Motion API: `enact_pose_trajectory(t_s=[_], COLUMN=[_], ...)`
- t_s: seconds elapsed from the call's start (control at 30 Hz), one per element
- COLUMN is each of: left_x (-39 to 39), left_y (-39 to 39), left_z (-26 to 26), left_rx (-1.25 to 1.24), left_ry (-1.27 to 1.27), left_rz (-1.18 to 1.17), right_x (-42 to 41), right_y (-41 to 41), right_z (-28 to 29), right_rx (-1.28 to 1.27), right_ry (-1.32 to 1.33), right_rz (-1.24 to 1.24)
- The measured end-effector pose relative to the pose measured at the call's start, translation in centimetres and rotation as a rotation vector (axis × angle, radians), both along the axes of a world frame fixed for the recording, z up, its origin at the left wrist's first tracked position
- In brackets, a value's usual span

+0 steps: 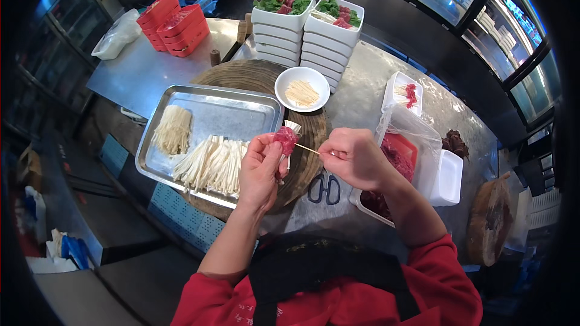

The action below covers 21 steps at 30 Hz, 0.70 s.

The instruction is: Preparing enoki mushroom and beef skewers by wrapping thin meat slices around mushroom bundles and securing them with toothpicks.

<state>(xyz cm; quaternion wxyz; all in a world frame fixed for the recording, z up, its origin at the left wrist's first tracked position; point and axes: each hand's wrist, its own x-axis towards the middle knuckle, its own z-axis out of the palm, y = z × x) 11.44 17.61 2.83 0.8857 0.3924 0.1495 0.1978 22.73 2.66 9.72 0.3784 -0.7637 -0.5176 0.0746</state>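
Note:
My left hand (262,167) holds a slice of raw red meat (286,139) wrapped around a small bundle of enoki mushrooms (292,125), whose white ends stick out. Between the fingertips of my right hand (351,156) is a thin wooden toothpick (308,148), its far end at the meat. To the left, a steel tray (222,91) carries two heaps of enoki (213,165). A white bowl (302,71) of toothpicks (301,93) stands beyond my hands on a round wooden chopping block (312,120). Dark-handled scissors (324,189) lie below my right hand.
Stacked white containers (278,38) with greens and meat stand at the back, and red baskets (183,31) at the back left. On the right are a container of skewered meat (402,95), plastic-covered raw meat (398,156) and a white box (447,177). Another wooden block (489,219) stands farther right.

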Motion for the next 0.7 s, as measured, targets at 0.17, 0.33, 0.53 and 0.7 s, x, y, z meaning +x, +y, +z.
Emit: enact_pose_trajectory(t_s=[0.17, 0.33, 0.53, 0.7], left_x=[-1.2, -2.5, -4.2, -4.1], left_y=[-1.3, -2.4, -4.0, -6.7], left_z=[0.9, 0.9, 0.7, 0.7], left_rx=[0.055, 0.031, -0.151, -0.131], left_ry=[0.003, -0.028, -0.003, 0.063], left_rz=[0.0, 0.013, -0.125, -0.193], right_x=[-1.4, -2.7, -3.9, -4.7], right_y=[-1.2, -1.6, -2.3, -4.6], right_z=[-0.1, -0.5, -1.7, -2.9], right_rx=[0.074, 0.144, 0.228, 0.143], right_ry=[0.037, 0.058, 0.136, 0.19], right_rz=[-0.012, 0.02, 0.052, -0.05])
